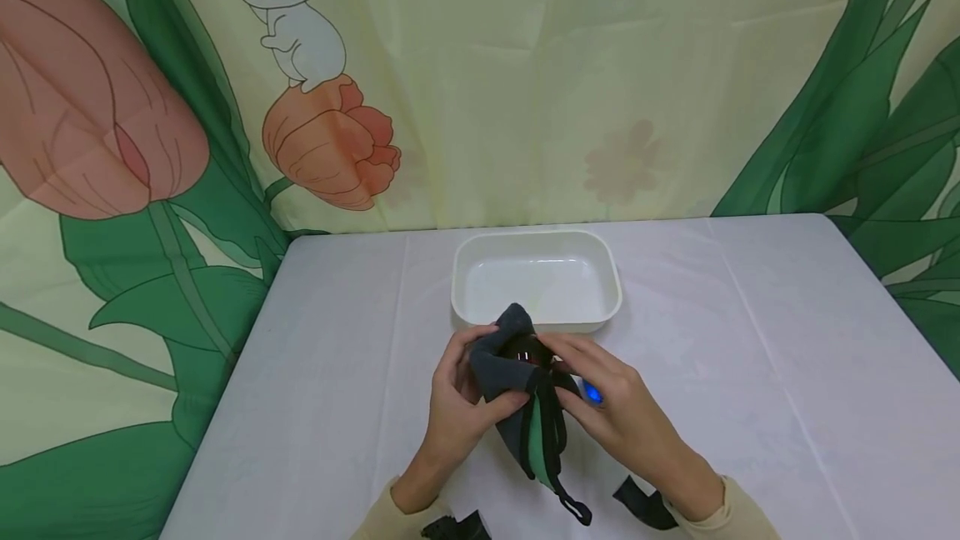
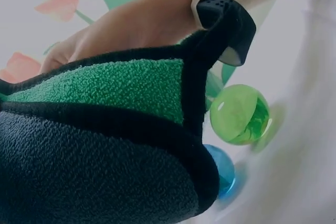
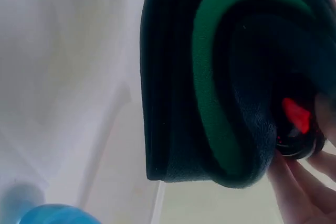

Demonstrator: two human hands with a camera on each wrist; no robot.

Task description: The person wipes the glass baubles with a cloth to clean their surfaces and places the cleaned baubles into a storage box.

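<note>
Both hands hold a folded dark grey and green towelling cloth point(image 1: 512, 377) with black edging and a loop. My left hand point(image 1: 461, 407) grips its left side, thumb in front. On the right, my right hand point(image 1: 622, 407) pinches the cloth's edge beside a dark shiny ball point(image 1: 527, 350) nestled in the folds. The right wrist view shows red within this ball point(image 3: 296, 124), with fingers point(image 3: 299, 187) against it; the cloth hides part of it. A blue ball point(image 1: 592, 392) shows beyond the right fingers, and a clear green ball point(image 2: 240, 115) appears beside the cloth in the left wrist view.
A white rectangular tray point(image 1: 536, 322) stands on the white-covered table point(image 1: 360, 407) just beyond the hands. Behind the table hangs a curtain point(image 1: 480, 82) printed with tulips and a white animal. A black strap point(image 1: 645, 502) is at the right wrist.
</note>
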